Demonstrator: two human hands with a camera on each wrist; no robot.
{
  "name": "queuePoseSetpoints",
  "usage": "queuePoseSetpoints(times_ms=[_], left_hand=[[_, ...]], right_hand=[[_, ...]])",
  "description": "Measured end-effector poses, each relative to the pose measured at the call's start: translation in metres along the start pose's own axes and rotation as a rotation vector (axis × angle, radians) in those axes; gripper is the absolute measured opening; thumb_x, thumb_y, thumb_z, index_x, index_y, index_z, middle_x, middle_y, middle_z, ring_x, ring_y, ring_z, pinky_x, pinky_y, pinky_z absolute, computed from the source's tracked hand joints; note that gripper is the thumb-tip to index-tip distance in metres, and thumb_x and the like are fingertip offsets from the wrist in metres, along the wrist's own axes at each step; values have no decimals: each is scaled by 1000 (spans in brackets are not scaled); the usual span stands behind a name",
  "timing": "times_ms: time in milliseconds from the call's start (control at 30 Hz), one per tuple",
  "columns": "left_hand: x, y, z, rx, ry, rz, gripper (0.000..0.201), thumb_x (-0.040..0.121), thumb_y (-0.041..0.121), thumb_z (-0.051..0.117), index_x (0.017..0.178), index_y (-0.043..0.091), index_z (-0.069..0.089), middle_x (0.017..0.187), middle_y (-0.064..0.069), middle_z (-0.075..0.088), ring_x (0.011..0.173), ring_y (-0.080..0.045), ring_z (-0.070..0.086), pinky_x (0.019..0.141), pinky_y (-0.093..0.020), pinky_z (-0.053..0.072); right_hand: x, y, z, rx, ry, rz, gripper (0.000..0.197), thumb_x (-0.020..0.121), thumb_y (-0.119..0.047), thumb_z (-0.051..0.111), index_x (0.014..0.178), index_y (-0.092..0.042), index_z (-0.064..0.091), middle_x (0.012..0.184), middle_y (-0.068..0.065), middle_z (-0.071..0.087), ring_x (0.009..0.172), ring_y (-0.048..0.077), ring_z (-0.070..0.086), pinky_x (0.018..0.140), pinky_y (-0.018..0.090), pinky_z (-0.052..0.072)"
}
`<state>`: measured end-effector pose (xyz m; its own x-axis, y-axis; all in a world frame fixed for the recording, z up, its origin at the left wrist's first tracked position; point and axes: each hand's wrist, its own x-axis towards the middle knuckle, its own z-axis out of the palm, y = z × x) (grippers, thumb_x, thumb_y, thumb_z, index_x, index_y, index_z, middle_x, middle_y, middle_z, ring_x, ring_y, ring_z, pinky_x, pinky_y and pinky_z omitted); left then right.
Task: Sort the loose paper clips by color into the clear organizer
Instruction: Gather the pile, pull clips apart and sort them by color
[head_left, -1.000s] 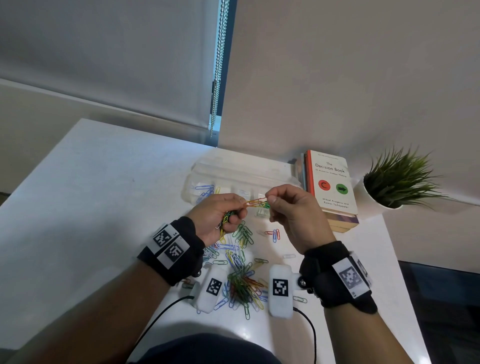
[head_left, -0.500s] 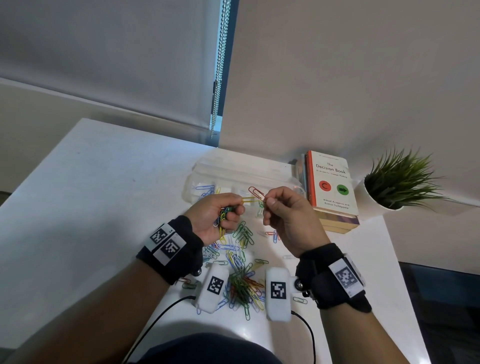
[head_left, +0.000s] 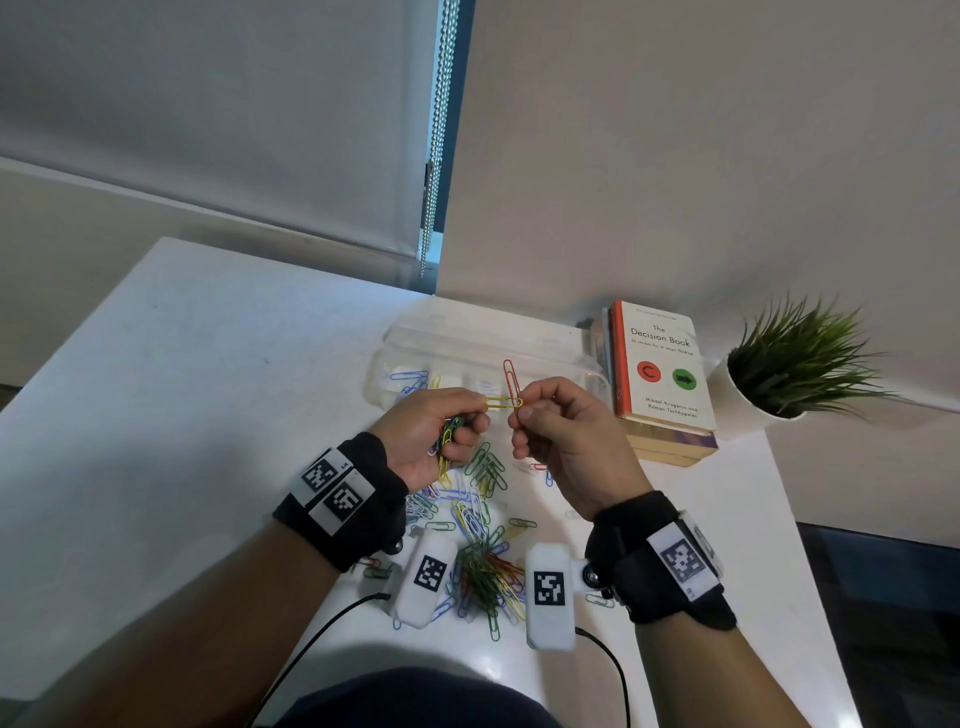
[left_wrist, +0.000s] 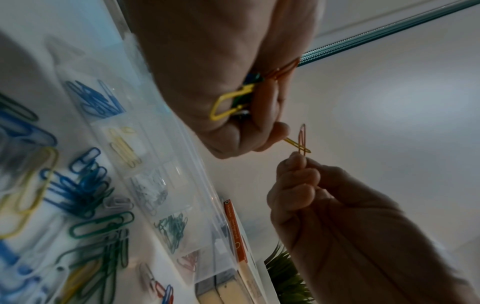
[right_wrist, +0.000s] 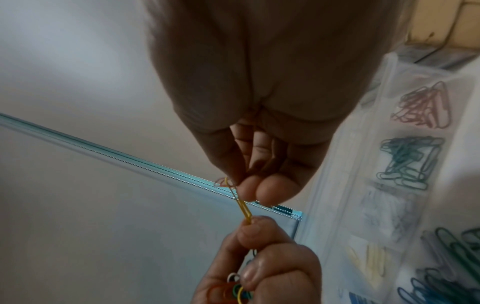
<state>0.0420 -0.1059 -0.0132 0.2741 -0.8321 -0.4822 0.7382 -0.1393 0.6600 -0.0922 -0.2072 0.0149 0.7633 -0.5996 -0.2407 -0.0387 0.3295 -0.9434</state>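
Note:
My left hand (head_left: 441, 431) grips a bunch of mixed clips (head_left: 449, 434) in its curled fingers and pinches one end of a yellow clip (head_left: 503, 401) between thumb and forefinger. My right hand (head_left: 550, 426) pinches a red clip (head_left: 511, 375) that stands upright and is hooked through the yellow one (left_wrist: 297, 146). Both hands hover just in front of the clear organizer (head_left: 545, 345), whose compartments hold blue, yellow, white, green (left_wrist: 172, 229) and red clips. A loose pile of coloured clips (head_left: 483, 566) lies on the white table (head_left: 182, 389) below my hands.
A stack of books (head_left: 662, 374) stands right of the organizer, with a potted plant (head_left: 795, 364) beyond it. Two white wrist-camera units (head_left: 545, 592) with black cables hang over the pile near the table's front edge. A wall and blind chain rise behind.
The red clip has swung from lying along the yellow clip to standing upright in my right hand. Both hands stayed nearly in place in front of the organizer.

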Motion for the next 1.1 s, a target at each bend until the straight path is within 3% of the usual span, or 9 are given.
queuePoseSetpoints(times_ms=[267, 400, 633, 833, 933, 1033, 1100], left_hand=[[-1, -2, 0, 62, 12, -12, 21, 94, 8, 53, 73, 7, 54, 64, -8, 52, 43, -7, 38, 36, -15, 26], [-2, -5, -1, 192, 49, -33, 17, 94, 13, 56, 82, 1, 60, 61, -6, 53, 43, -7, 38, 36, -14, 24], [-8, 7, 7, 347, 156, 139, 20, 91, 13, 62, 99, -5, 67, 60, -5, 51, 46, -9, 35, 39, -17, 24], [-12, 11, 19, 468, 112, 265, 12, 91, 9, 62, 86, -2, 66, 56, -2, 50, 45, -9, 34, 41, -16, 23], [-12, 10, 20, 505, 112, 276, 14, 91, 6, 61, 78, 4, 64, 53, -1, 52, 45, -9, 33, 40, -16, 23], [-14, 12, 18, 520, 90, 288, 16, 92, 5, 59, 77, 5, 64, 53, 0, 52, 44, -9, 34, 39, -16, 24], [-15, 14, 18, 538, 77, 297, 18, 92, 5, 59, 76, 7, 66, 53, -1, 53, 44, -9, 34, 40, -16, 26]], right_hand=[[1, 0, 0, -44, 26, -48, 18, 86, 15, 52, 88, -1, 59, 70, 16, 59, 55, 21, 52, 54, 27, 47], [2, 1, -1, -57, 36, -69, 18, 85, 15, 54, 88, -2, 60, 70, 14, 61, 55, 20, 54, 55, 28, 48], [0, 0, -1, -105, 45, -85, 19, 83, 14, 57, 85, -4, 62, 72, 16, 61, 55, 20, 53, 56, 28, 49], [-1, 0, 4, -213, 48, -116, 16, 83, 13, 59, 85, -3, 61, 75, 23, 56, 53, 17, 53, 56, 27, 49], [-2, 1, -1, -267, 14, -98, 19, 83, 8, 63, 93, -8, 64, 76, 10, 61, 58, 16, 55, 58, 27, 49], [-2, 5, -5, -452, -84, -43, 29, 83, -2, 69, 108, -15, 65, 95, 6, 62, 68, 15, 55, 64, 27, 51], [-3, 9, -4, -486, -142, -25, 20, 85, -5, 67, 103, -14, 67, 94, 4, 65, 73, 17, 55, 69, 30, 51]])
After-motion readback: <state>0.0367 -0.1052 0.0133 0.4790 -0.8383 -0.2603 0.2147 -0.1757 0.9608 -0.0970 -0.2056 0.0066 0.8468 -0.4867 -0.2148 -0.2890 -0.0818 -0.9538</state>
